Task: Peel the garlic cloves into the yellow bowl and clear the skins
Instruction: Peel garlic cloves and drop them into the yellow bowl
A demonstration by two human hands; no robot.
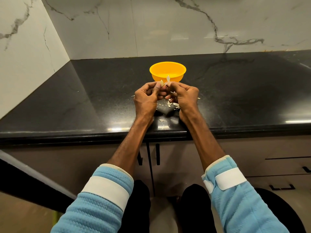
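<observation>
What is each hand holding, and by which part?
The left hand pinches a garlic clove by its lower end; the right hand pinches the loose skin beside it.

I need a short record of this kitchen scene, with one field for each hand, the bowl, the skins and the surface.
left hand: pinches a garlic clove
right hand: pinches a skin strip beside the clove
yellow bowl: upright, just behind both hands; inside partly hidden
loose skins: scattered on the counter under the hands
counter: black, glossy
</observation>
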